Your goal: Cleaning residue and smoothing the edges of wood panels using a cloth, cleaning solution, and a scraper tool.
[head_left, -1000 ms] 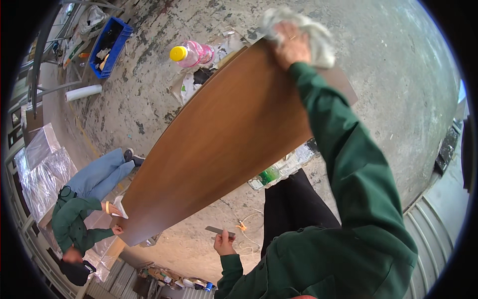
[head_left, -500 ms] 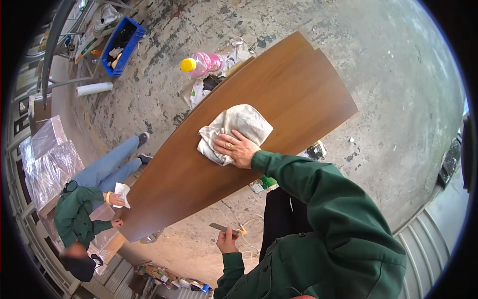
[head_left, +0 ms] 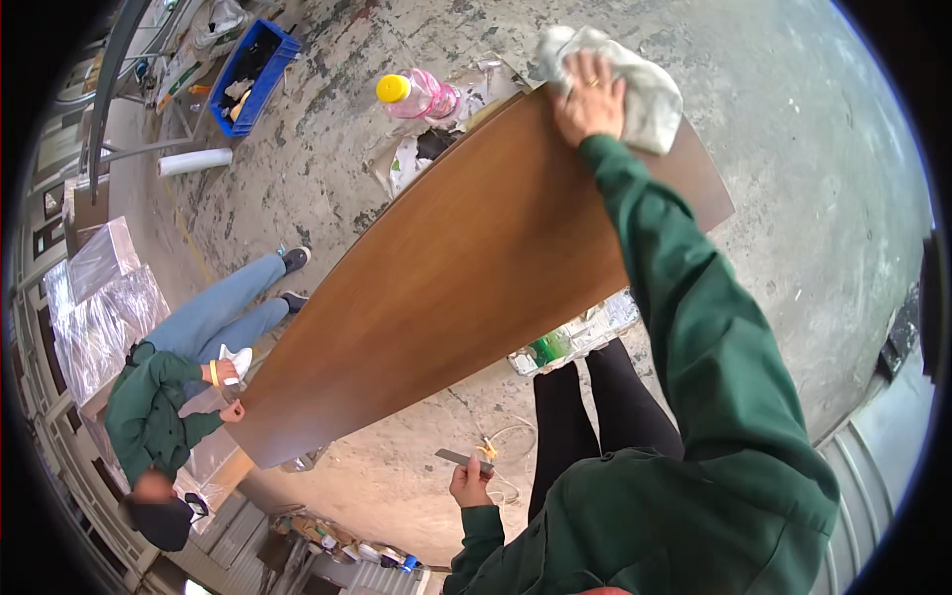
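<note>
My right hand [head_left: 591,103], a ring on one finger, lies flat with fingers spread on a whitish cloth [head_left: 651,107]. The cloth covers the far right end of a long brown wood-look panel [head_left: 446,268] and hangs slightly past its edge. Low in the picture, my left hand [head_left: 470,484] pinches a thin, flat grey strip, like a scraper blade [head_left: 456,457], held apart from the panel. At the panel's left end, a co-worker in a green jacket [head_left: 149,407] has a white cloth [head_left: 236,363] in one hand and the other hand at the panel's edge.
Beyond the panel stands a clear pink-labelled bottle with a yellow cap [head_left: 420,94]. Farther left are a blue crate [head_left: 254,79] and a white roll [head_left: 195,162] on the floor. Wrapped packages [head_left: 109,317] stand behind the co-worker. A green object [head_left: 551,345] lies below the panel's near edge.
My right hand and the cloth have slid from the panel's middle to its far right end, the arm stretching out. My left hand still holds the strip, slightly farther right in the picture.
</note>
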### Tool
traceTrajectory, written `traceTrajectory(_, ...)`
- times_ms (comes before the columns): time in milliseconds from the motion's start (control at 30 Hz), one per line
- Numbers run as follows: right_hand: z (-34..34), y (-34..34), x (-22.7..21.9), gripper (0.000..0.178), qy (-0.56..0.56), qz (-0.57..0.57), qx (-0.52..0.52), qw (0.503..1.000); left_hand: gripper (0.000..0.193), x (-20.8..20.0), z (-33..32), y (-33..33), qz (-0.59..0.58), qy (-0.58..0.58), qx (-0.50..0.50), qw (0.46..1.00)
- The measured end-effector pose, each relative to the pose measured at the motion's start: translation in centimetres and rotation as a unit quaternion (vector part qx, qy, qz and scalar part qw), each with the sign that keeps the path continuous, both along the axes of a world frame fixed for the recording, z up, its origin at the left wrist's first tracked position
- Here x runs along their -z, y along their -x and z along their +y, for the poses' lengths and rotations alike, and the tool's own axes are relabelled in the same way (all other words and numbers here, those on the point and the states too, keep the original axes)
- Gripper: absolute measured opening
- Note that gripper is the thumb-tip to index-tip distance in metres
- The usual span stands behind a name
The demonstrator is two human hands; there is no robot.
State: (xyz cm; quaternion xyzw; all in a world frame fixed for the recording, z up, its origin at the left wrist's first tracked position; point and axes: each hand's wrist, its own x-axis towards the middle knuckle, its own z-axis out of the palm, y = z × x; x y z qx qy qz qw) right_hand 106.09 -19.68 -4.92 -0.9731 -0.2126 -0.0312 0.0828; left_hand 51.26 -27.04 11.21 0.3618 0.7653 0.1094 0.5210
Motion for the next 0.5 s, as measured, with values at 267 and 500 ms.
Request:
traceTrajectory(267, -1.4, 29.8, -0.9, 0.059, -0.224, 0.234, -0.339, 0.883, 0.018, 1.0, 2.2, -0.2, -0.063, -0.005, 0.062, 0.996)
traceTrajectory(500, -4.4, 25.5, -2.5, 0.06, -0.219, 0.207, -0.277, 0.912, 0.015, 0.4, 5.3, 2.7, -0.053, -0.02, 0.155, 0.986)
